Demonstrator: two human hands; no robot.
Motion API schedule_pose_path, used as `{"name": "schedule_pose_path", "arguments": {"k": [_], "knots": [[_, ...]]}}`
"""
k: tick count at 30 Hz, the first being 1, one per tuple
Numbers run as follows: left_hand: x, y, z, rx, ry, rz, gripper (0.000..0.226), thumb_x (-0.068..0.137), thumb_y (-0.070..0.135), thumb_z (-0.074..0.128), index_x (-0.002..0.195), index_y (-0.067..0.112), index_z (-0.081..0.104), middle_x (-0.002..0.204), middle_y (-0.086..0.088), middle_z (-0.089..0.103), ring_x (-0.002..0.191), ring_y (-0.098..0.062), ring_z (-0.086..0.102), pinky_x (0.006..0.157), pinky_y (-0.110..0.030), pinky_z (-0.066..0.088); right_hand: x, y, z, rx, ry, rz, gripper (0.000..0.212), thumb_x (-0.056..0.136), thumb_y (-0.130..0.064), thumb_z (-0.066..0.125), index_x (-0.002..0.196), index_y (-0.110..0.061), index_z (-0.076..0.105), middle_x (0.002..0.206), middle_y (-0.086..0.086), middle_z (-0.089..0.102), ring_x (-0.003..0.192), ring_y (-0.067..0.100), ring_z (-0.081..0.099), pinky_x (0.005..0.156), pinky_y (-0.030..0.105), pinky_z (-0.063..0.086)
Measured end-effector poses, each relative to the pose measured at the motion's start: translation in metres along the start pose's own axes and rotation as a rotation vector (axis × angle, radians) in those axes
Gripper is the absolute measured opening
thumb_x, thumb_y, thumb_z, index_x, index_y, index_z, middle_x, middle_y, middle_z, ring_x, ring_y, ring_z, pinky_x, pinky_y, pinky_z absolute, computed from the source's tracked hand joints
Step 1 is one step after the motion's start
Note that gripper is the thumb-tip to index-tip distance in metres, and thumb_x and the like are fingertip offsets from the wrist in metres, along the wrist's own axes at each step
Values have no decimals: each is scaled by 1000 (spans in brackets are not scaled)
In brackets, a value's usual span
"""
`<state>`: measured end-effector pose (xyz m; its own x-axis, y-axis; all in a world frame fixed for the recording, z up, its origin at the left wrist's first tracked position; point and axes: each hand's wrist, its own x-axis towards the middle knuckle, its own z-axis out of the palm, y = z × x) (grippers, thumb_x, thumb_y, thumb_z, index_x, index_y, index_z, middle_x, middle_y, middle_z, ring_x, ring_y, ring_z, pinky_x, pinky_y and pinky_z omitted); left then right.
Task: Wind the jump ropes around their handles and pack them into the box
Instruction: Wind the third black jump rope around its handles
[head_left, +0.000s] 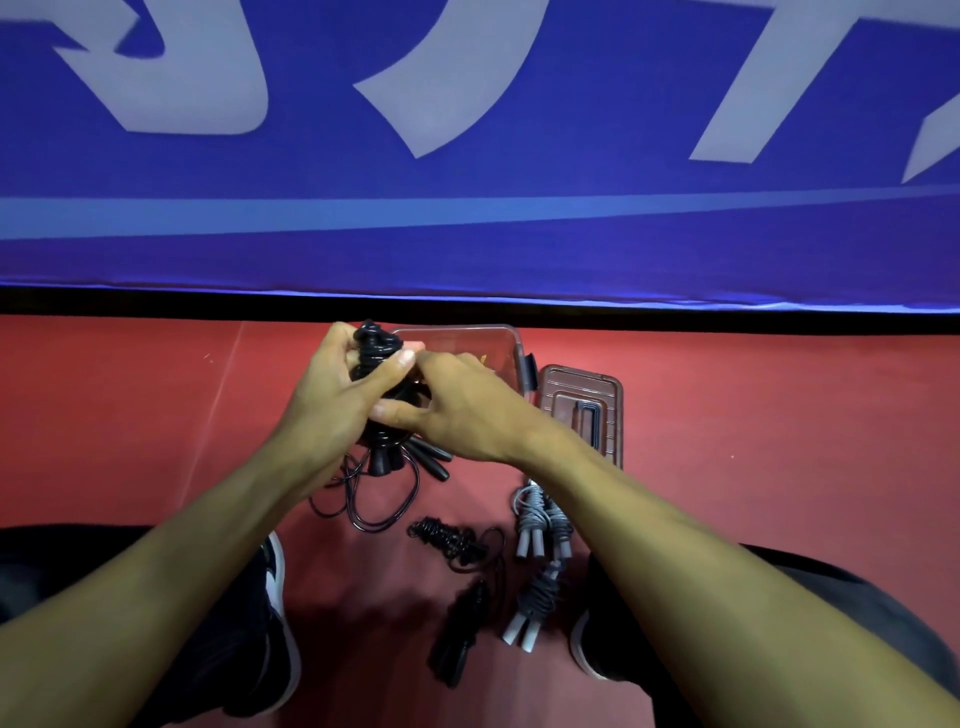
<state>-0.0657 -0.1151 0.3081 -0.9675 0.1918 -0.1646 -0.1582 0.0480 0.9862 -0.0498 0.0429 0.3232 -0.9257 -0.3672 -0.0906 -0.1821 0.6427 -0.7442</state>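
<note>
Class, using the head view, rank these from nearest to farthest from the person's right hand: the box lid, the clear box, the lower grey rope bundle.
1. clear box: directly beyond the right hand.
2. box lid: on its right.
3. lower grey rope bundle: on the floor, nearest the person.

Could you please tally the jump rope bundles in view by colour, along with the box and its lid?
Black jump rope bundles: 4, one in both hands, one by the left wrist, two on the floor
Grey jump rope bundles: 2
Clear box: 1
Lid: 1
Total: 8
</note>
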Motion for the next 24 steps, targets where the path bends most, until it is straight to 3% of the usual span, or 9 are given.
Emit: {"name": "schedule_pose_path", "arguments": {"k": [2,5,8,10,14,16,18,21,24], "knots": [[0,4,2,-10,-8,-17,44,80,39,78,108,13,56,115,-10,73,103,-21,73,88,-41,58,0,-2,-2,55,-8,-31,35,99,-38,63,129,-20,61,99,-14,65,82,1,58,70,6,39],[1,9,2,-43,-85,-71,42,89,45,70,111,14,53,112,-9,72,95,-10,71,79,-28,59,3,2,-3,129,-50,17,30,100,-25,64,127,-13,62,103,-13,64,90,0,60,83,8,44],[2,14,-5,-187,-208,-146,41,101,45,47,125,14,59,122,-9,71,108,-18,69,86,-27,58,5,7,-3,291,-57,111,34,92,-33,71,117,-12,61,116,-1,70,109,17,68,102,44,53],[2,17,-10,-191,-267,-138,43,101,32,42,130,5,59,120,-11,71,108,-21,67,85,-26,58,5,8,-5,363,-25,146,48,84,-45,76,109,-10,57,114,8,70,108,29,69,98,55,54],[4,20,-13,-36,-283,-38,39,94,29,59,122,2,63,117,-20,70,101,-27,68,85,-34,57,0,4,-13,245,-53,134,25,91,-36,74,84,-21,56,78,-21,67,89,3,69,94,34,55],[6,21,-15,2,-215,3,33,85,27,65,111,7,65,111,-15,74,99,-26,70,83,-34,56,-3,-1,-15,193,-45,105,24,95,-29,71,79,-30,53,86,-23,70,95,7,71,93,30,55],[6,21,-14,-22,-134,41,26,78,22,72,96,11,57,107,-13,74,93,-25,72,80,-34,57,-1,0,-14,172,-36,84,21,92,-35,74,89,-20,60,92,-7,74,87,9,73,84,28,57],[2,19,-6,-31,-112,58,38,80,16,82,98,11,49,99,-6,73,86,-15,73,73,-27,59,0,-5,-11,108,-21,38,35,89,-46,74,113,-23,65,84,-16,69,78,-7,65,73,13,49],[-2,15,3,-14,-148,42,35,89,20,72,108,8,46,96,0,66,80,-1,69,67,-16,54,-2,-4,-10,21,39,-25,39,88,-54,71,118,-30,63,94,-13,71,81,2,64,74,26,49]]}}
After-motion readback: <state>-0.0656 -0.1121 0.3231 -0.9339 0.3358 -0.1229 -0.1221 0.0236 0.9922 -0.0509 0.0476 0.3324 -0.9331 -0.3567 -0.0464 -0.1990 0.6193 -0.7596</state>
